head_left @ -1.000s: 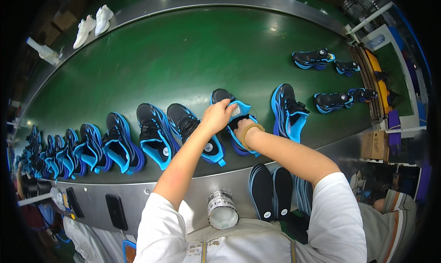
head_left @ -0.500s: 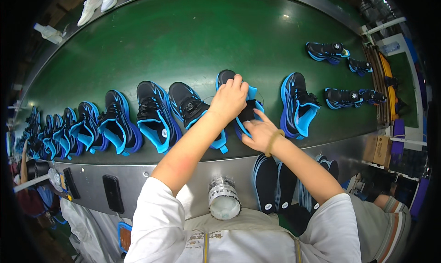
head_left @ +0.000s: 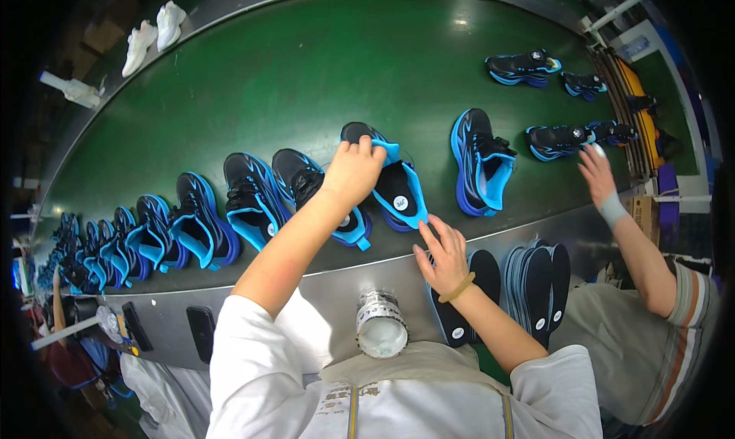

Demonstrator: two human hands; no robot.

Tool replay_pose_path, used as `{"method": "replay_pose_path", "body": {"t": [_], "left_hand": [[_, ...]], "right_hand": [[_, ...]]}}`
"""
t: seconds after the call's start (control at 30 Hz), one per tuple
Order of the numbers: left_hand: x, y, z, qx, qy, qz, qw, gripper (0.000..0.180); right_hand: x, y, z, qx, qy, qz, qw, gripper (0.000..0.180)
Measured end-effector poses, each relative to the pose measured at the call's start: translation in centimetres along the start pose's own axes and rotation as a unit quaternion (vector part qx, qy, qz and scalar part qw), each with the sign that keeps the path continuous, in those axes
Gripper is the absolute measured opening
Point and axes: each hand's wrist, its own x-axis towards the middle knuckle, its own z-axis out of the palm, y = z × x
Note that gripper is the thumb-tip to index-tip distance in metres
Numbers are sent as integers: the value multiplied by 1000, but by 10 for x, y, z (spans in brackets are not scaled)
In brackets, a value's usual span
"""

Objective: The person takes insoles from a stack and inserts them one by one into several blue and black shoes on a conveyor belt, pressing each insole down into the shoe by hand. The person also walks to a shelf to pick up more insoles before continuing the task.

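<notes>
My left hand (head_left: 354, 172) pinches the blue tongue of a black-and-blue sports shoe (head_left: 417, 192), toe pointing away from me. A black insole (head_left: 396, 182) with a round white sticker lies inside it. At the heel my right hand (head_left: 445, 257) is open, fingers stretched, its fingertips at the shoe's blue heel collar. My left forearm partly covers another sports shoe (head_left: 295, 165), just left of the held one. To the right stands a further matching shoe (head_left: 478, 159), apart from my hands.
More matching shoes (head_left: 200, 213) line the green belt (head_left: 306, 63) to the left. Stacks of insoles (head_left: 536, 286) and a tape roll (head_left: 383, 328) sit along the metal edge. At right, another person's hand (head_left: 597, 178) reaches near more shoes (head_left: 559, 140). Phones (head_left: 200, 332) lie left.
My right hand has come out of the shoe's opening back to its heel, uncovering the insole. My left hand still grips the tongue. Another person's arm has appeared at the right.
</notes>
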Motion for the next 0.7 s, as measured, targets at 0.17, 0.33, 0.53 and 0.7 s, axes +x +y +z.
{"method": "replay_pose_path", "body": {"t": [0.17,0.33,0.53,0.7], "left_hand": [[19,-30,-14,-254,137,-198,937,10],[32,-57,-47,-585,212,-329,710,10],[83,49,-38,-471,156,-173,851,36],[116,141,-10,-257,-27,-54,964,75]], "right_hand": [[-84,-4,-22,-51,-53,108,991,46],[-164,-14,-38,-90,-132,236,959,51],[-178,0,-43,-73,-150,278,946,45],[-170,3,-69,144,-51,283,947,48]]}}
